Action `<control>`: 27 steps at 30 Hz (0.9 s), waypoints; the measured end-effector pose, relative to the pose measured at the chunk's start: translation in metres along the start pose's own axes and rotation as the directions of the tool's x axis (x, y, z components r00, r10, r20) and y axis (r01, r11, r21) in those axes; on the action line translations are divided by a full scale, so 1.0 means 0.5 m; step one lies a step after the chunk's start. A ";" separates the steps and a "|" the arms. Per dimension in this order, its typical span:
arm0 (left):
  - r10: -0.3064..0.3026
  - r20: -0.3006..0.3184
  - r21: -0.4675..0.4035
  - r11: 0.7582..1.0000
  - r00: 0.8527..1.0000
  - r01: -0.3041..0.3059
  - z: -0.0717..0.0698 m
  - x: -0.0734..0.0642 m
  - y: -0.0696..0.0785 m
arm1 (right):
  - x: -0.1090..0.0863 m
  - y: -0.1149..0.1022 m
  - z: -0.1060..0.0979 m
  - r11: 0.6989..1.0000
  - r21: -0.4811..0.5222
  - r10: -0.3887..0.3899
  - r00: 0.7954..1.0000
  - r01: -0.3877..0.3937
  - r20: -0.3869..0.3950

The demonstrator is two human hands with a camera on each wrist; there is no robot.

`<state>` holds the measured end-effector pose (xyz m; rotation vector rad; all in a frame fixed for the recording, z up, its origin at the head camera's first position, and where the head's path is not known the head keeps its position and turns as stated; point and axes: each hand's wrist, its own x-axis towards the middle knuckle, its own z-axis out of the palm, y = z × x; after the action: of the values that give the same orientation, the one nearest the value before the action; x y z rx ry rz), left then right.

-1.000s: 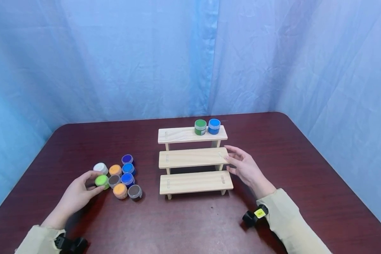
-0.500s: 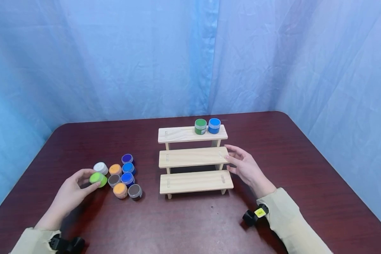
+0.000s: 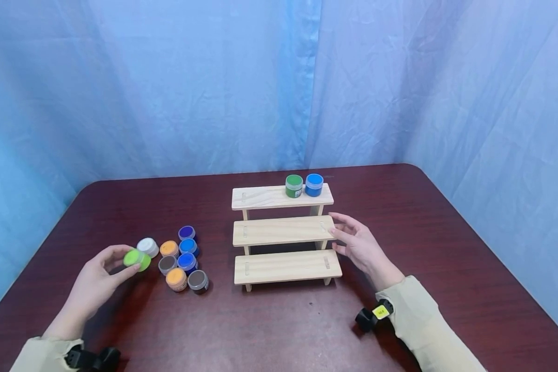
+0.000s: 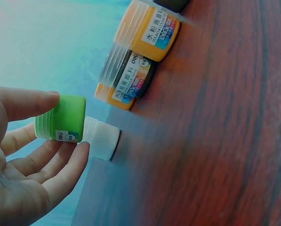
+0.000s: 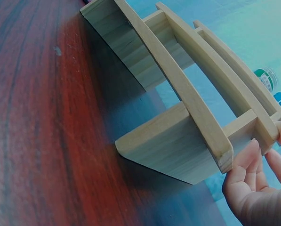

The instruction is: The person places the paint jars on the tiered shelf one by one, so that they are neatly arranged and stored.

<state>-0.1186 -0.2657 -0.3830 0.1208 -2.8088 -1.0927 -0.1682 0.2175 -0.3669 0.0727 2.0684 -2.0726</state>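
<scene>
My left hand pinches a light green paint jar between thumb and fingers, at the left of the head view. In the left wrist view the jar is tipped, with its clear lid toward the palm. Just beyond it stands a white paint jar. At the right, my right hand holds the end of the middle step of a three-tier wooden stand. The right wrist view has its fingers curled near the side panel. On the top step sit a green jar and a blue jar.
Right of the white jar, several paint jars stand close together: orange jars, dark grey-brown jars, blue jars and a purple one. The dark red table ends at blue curtains behind.
My left hand has drawn the light green jar away from the cluster, leftward, tilting it on the way. My right hand and the stand have stayed in place.
</scene>
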 end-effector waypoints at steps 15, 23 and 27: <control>0.026 -0.078 0.016 1.000 0.997 -0.025 0.019 0.054 -0.116 | 0.001 0.001 0.000 1.000 0.001 -0.009 1.000 0.009 0.013; 0.060 -0.109 -0.016 0.998 0.992 -0.062 0.025 0.076 -0.116 | 0.003 0.001 0.000 1.000 0.006 -0.006 1.000 0.006 0.011; 0.090 -0.115 -0.040 0.995 0.989 -0.095 0.029 0.085 -0.105 | 0.003 0.002 -0.001 1.000 0.013 -0.005 1.000 0.005 0.013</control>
<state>-0.1612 -0.2998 -0.4256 0.0462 -2.6597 -1.0926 -0.1696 0.2180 -0.3683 0.0560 2.0500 -2.0840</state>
